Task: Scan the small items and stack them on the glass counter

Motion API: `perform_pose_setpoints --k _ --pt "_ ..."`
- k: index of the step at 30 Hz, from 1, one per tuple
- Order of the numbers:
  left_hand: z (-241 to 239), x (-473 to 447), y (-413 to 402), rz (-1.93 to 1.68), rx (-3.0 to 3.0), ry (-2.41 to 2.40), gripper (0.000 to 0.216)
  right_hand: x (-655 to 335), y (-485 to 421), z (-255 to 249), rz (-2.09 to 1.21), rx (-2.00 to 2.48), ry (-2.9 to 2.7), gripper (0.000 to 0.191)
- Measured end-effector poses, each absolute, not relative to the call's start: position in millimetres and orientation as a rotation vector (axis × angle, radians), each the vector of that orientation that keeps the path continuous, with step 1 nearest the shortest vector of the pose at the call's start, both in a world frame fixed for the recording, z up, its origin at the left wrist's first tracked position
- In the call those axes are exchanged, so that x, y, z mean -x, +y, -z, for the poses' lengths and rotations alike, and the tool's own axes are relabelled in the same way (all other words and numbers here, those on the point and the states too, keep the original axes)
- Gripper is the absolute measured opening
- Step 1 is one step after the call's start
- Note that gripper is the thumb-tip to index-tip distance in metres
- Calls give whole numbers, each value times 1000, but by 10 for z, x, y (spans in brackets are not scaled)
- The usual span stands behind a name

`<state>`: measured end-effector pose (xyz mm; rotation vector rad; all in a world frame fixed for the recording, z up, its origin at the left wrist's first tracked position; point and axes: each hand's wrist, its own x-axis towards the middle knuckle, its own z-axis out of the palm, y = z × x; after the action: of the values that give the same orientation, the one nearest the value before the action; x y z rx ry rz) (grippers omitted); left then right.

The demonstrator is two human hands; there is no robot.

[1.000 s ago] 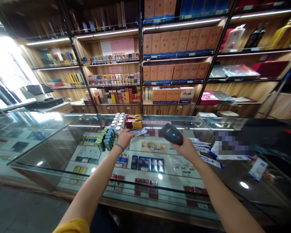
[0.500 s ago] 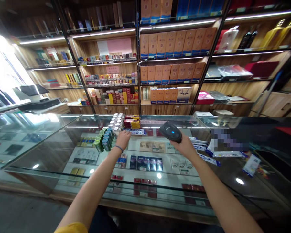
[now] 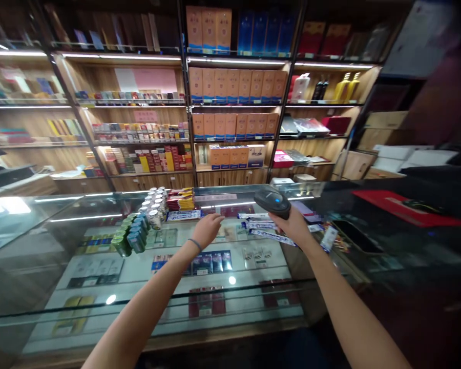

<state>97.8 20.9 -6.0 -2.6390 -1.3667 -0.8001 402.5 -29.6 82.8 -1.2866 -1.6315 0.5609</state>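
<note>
My right hand [image 3: 295, 227] is closed round a black handheld scanner [image 3: 272, 201] with a blue light on top, held just above the glass counter [image 3: 100, 287]. Right beneath it lie several blue-and-white flat packets [image 3: 262, 225]. My left hand [image 3: 209, 228] hovers over the counter with its fingers loosely apart and nothing in them, a short way left of those packets. One more blue-and-white packet [image 3: 183, 215] lies apart, to the left of my left hand, in front of a red-and-yellow stack [image 3: 180, 199].
Green cans [image 3: 128, 237] and silver-topped cans [image 3: 155, 202] stand in rows at the counter's left. Cigarette packs show under the glass. Shelves of orange boxes [image 3: 234, 82] and bottles fill the back wall. A red mat [image 3: 403, 205] lies on the dark counter at right.
My left hand set the blue-and-white packet down by the red-and-yellow stack and drew back empty toward the other packets. The view swung to the right; the scanner stays in my right hand.
</note>
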Motion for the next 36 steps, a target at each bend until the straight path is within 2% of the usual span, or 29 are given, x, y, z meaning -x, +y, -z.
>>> perform_pose_setpoints --k 5,11,23,26,29,32,36 --pt "107 -1748 244 984 2793 -1292 34 -4510 -671 -828 -556 1330 -1595 27" --pt "122 -2359 195 816 2853 -1178 28 -4954 -1028 -715 -509 1419 -1528 28" --pt "48 -2516 63 457 2717 -990 20 -5162 -1353 -569 -470 1458 -1421 25" --pt "-2 -2454 27 481 2734 -1026 21 -5104 -1333 -541 -462 1458 -1424 25" --pt "-68 -2301 34 692 2779 -1345 27 -4997 -1297 -521 -455 1442 -1418 24" --pt "-126 -2026 87 1122 2791 -1718 35 -4860 -1216 -506 -423 1418 -1432 23" --pt "-126 -1514 144 1679 2874 -1951 34 -4633 -1021 -491 -422 1374 -1505 28"
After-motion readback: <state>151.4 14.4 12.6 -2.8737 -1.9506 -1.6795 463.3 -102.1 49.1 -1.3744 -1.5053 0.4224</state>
